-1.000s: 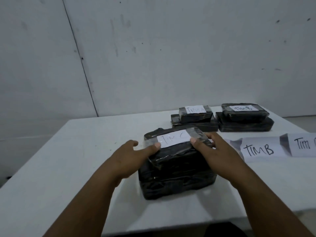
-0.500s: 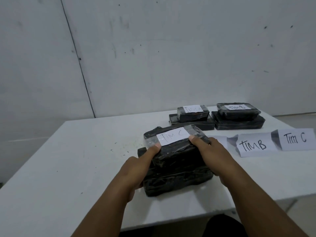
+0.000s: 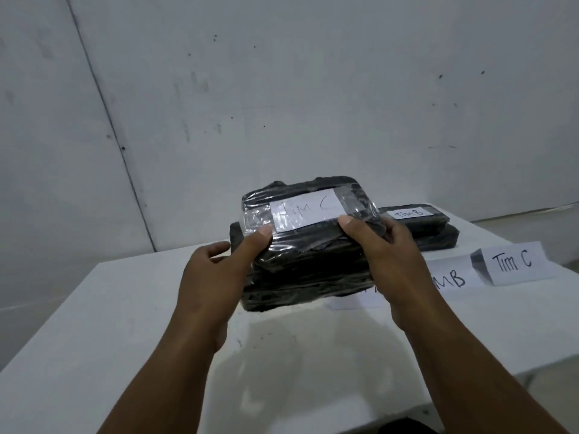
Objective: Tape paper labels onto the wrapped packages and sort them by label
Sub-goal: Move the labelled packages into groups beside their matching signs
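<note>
A stack of black plastic-wrapped packages [image 3: 307, 270] is lifted off the white table [image 3: 131, 314], tilted toward me. Its top bears a taped white paper label [image 3: 307, 213] reading "Tim C". My left hand [image 3: 216, 277] grips the stack's left side, thumb on the top near the label's corner. My right hand [image 3: 394, 261] grips the right side, thumb on the label's lower right edge. At the back right lies a stack of two black packages [image 3: 429, 227], the upper one labelled "TIM B".
On the table at the right stand folded paper signs: "Tim C" [image 3: 513, 263] and "TIM B" [image 3: 451, 278], the latter partly hidden by my right hand. A grey wall rises behind the table. The table's near edge runs along the lower right.
Both hands took hold of the "Tim C" stack's sides and raised it off the table toward me. It now hides the other labelled stack at the back.
</note>
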